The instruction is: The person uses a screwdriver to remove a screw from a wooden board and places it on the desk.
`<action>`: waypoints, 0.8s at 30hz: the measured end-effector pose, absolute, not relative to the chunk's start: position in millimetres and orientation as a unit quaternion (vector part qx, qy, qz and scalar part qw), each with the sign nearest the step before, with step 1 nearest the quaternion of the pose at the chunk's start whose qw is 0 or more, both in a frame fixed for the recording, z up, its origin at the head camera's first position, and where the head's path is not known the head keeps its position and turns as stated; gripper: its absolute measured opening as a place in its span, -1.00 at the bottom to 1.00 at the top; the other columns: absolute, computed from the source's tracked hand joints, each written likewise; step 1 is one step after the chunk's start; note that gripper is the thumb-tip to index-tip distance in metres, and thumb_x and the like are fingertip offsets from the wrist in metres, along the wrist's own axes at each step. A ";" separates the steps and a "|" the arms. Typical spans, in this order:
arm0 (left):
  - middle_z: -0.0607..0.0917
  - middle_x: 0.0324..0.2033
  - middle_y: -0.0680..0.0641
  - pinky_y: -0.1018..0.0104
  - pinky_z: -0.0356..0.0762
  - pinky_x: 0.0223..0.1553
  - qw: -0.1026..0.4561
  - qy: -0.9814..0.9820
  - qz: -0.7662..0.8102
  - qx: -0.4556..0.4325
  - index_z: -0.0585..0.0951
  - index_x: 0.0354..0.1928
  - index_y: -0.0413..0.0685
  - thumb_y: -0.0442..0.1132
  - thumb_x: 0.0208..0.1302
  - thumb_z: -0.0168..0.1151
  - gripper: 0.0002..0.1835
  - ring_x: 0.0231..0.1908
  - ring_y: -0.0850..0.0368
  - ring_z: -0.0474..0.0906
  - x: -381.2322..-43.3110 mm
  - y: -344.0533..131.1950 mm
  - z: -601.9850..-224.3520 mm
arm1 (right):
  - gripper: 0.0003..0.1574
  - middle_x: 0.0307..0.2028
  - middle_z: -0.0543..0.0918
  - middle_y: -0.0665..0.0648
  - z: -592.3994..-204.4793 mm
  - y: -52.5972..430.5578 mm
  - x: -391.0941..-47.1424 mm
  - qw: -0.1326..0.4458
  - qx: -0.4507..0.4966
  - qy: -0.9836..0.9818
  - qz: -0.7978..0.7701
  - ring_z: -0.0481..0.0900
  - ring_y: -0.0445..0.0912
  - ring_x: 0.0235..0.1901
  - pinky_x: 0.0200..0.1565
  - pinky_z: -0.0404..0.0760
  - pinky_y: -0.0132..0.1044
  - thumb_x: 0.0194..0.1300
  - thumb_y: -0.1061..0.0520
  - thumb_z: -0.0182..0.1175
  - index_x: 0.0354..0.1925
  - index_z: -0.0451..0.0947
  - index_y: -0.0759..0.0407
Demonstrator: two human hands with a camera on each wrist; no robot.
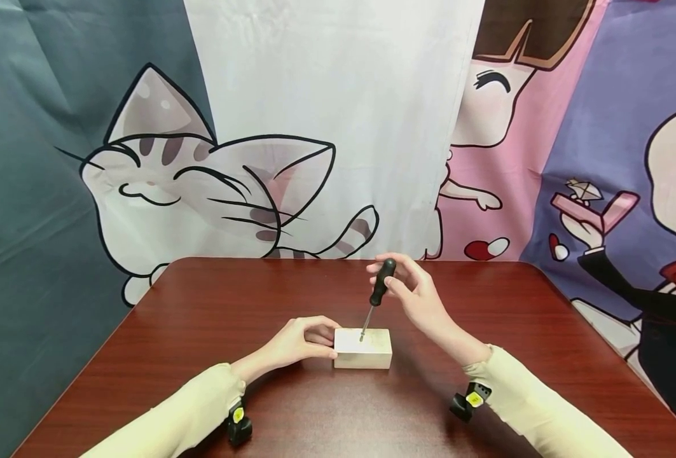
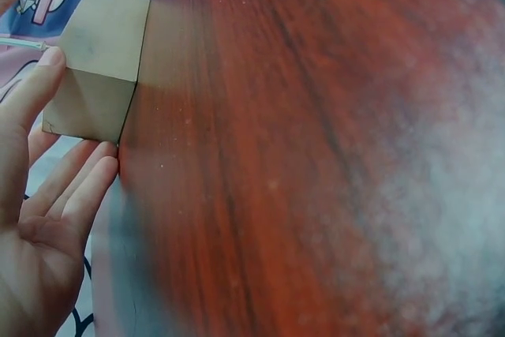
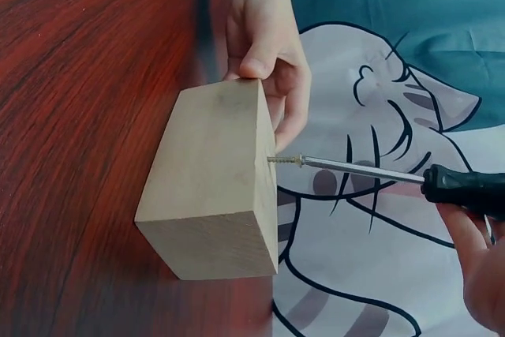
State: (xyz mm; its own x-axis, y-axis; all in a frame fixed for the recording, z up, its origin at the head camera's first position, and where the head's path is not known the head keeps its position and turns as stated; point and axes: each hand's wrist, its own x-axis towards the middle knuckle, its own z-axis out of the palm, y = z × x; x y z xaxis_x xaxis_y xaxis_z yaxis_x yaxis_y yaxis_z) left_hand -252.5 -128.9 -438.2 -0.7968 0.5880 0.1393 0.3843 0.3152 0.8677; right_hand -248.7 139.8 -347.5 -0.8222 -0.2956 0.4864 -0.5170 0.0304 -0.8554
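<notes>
Right wrist: hands (image 3: 267, 49) (image 3: 483, 278) grip wooden block (image 3: 209, 155) and screwdriver (image 3: 461, 186) meeting a screw (image 3: 286, 159)

A tilted, black-handled screwdriver (image 1: 378, 293) meets a brassy screw (image 3: 285, 160) atop a pale wooden block (image 1: 364, 356).

R grip (image 1: 413, 289) w/ tilted screwdriver (image 1: 378, 296) over wood blk (image 1: 363, 353), L grip (image 1: 299, 340) holding blk's L end.

That block (image 3: 207, 159) looks like smooth, matt wood, the screwdriver (image 1: 377, 296) shiny metal with a plastic handle (image 3: 465, 190), the screw (image 3: 286, 159) brassy metal, the tabletop (image 1: 229, 296) glossy wood grain, the backdrop (image 1: 338, 83) creased cloth.
</notes>
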 end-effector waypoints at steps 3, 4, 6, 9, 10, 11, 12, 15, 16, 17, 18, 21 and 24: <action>0.77 -0.11 -0.14 0.48 0.70 -0.09 0.102 0.804 0.502 0.302 0.63 0.06 0.03 -0.18 0.08 0.52 -0.53 -0.10 0.05 0.76 -252.9 -128.8 -438.2 | -0.59 -0.05 0.66 -0.02 -346.4 137.4 -248.1 0.097 0.263 -0.725 0.628 0.71 -0.15 -0.08 -0.04 0.74 -0.30 0.43 0.29 0.09 0.22 0.42 0.22; 0.76 -0.10 -0.14 0.48 0.70 -0.09 0.102 0.803 0.503 0.302 0.63 0.06 0.03 -0.18 0.08 0.52 -0.53 -0.10 0.04 0.76 -253.0 -128.8 -438.2 | -0.59 -0.08 0.66 -0.02 -346.1 136.5 -247.8 0.106 0.254 -0.733 0.622 0.70 -0.16 -0.11 -0.05 0.74 -0.32 0.42 0.26 0.14 0.21 0.44 0.20; 0.76 -0.10 -0.14 0.49 0.70 -0.09 0.103 0.803 0.504 0.302 0.63 0.07 0.03 -0.18 0.08 0.52 -0.53 -0.10 0.04 0.76 -253.0 -128.6 -438.2 | -0.58 -0.16 0.66 0.01 -345.6 135.0 -246.9 0.123 0.233 -0.749 0.608 0.68 -0.21 -0.17 -0.10 0.71 -0.37 0.37 0.19 0.24 0.17 0.49 0.12; 0.76 -0.10 -0.14 0.49 0.70 -0.09 0.104 0.803 0.504 0.302 0.63 0.07 0.03 -0.18 0.08 0.52 -0.53 -0.10 0.04 0.76 -253.1 -128.2 -438.4 | -0.55 -0.25 0.65 0.06 -345.0 134.7 -247.3 0.133 0.216 -0.760 0.599 0.67 -0.20 -0.25 -0.15 0.67 -0.40 0.29 0.13 0.34 0.14 0.53 0.03; 0.77 -0.10 -0.14 0.49 0.70 -0.09 0.104 0.803 0.503 0.302 0.63 0.07 0.03 -0.18 0.08 0.52 -0.53 -0.10 0.04 0.76 -253.2 -128.1 -438.4 | -0.54 -0.26 0.66 0.07 -344.2 135.0 -247.4 0.133 0.213 -0.760 0.599 0.68 -0.18 -0.26 -0.16 0.67 -0.39 0.28 0.12 0.35 0.14 0.54 0.01; 0.77 -0.11 -0.13 0.49 0.70 -0.09 0.104 0.803 0.502 0.303 0.62 0.07 0.04 -0.18 0.08 0.52 -0.53 -0.10 0.05 0.76 -253.3 -128.1 -438.3 | -0.53 -0.28 0.67 0.06 -343.7 135.6 -247.6 0.131 0.213 -0.761 0.599 0.68 -0.17 -0.26 -0.15 0.67 -0.39 0.28 0.12 0.35 0.15 0.55 0.02; 0.77 -0.11 -0.13 0.49 0.70 -0.09 0.103 0.803 0.502 0.304 0.62 0.07 0.03 -0.17 0.08 0.52 -0.53 -0.10 0.05 0.76 -253.7 -128.0 -438.4 | -0.52 -0.29 0.67 0.05 -343.4 136.5 -248.2 0.130 0.215 -0.762 0.597 0.69 -0.16 -0.26 -0.14 0.66 -0.39 0.28 0.12 0.35 0.16 0.55 0.01; 0.77 -0.11 -0.13 0.49 0.70 -0.09 0.103 0.804 0.500 0.304 0.63 0.07 0.04 -0.17 0.08 0.52 -0.53 -0.10 0.05 0.76 -253.9 -128.3 -437.6 | -0.45 -0.28 0.69 0.00 -341.9 139.1 -248.7 0.126 0.222 -0.766 0.590 0.68 -0.14 -0.24 -0.11 0.69 -0.37 0.28 0.12 0.35 0.23 0.53 -0.08; 0.77 -0.11 -0.13 0.49 0.70 -0.09 0.103 0.805 0.499 0.303 0.63 0.07 0.05 -0.17 0.08 0.52 -0.53 -0.10 0.05 0.76 -253.9 -128.6 -437.5 | -0.42 -0.25 0.70 -0.01 -341.6 139.9 -248.6 0.126 0.228 -0.766 0.588 0.68 -0.14 -0.22 -0.10 0.70 -0.37 0.28 0.13 0.34 0.26 0.50 -0.08; 0.77 -0.10 -0.12 0.49 0.70 -0.09 0.103 0.806 0.498 0.303 0.63 0.07 0.05 -0.17 0.08 0.52 -0.53 -0.09 0.05 0.76 -254.0 -128.7 -437.4 | -0.39 -0.20 0.71 -0.02 -341.6 140.6 -248.7 0.124 0.235 -0.764 0.588 0.68 -0.15 -0.20 -0.09 0.71 -0.38 0.30 0.15 0.33 0.29 0.48 -0.09; 0.77 -0.10 -0.13 0.49 0.70 -0.09 0.104 0.806 0.498 0.303 0.63 0.07 0.05 -0.17 0.09 0.51 -0.53 -0.09 0.05 0.76 -253.9 -128.7 -437.3 | -0.37 -0.17 0.72 -0.01 -341.4 141.0 -248.7 0.123 0.244 -0.762 0.587 0.69 -0.16 -0.17 -0.07 0.72 -0.37 0.31 0.17 0.31 0.31 0.45 -0.11; 0.76 -0.10 -0.12 0.49 0.70 -0.09 0.105 0.807 0.496 0.303 0.63 0.07 0.05 -0.16 0.09 0.51 -0.54 -0.09 0.06 0.76 -253.6 -129.1 -437.1 | -0.37 -0.05 0.71 0.01 -341.4 141.1 -248.9 0.105 0.282 -0.742 0.600 0.70 -0.14 -0.07 -0.03 0.73 -0.33 0.39 0.24 0.20 0.37 0.35 -0.02; 0.76 -0.10 -0.13 0.50 0.70 -0.09 0.105 0.806 0.497 0.303 0.63 0.07 0.05 -0.16 0.09 0.51 -0.54 -0.09 0.06 0.75 -253.4 -129.0 -436.9 | -0.43 0.00 0.68 0.03 -342.3 138.9 -249.5 0.081 0.318 -0.714 0.618 0.69 -0.01 0.01 0.02 0.74 -0.25 0.45 0.30 0.08 0.37 0.29 0.11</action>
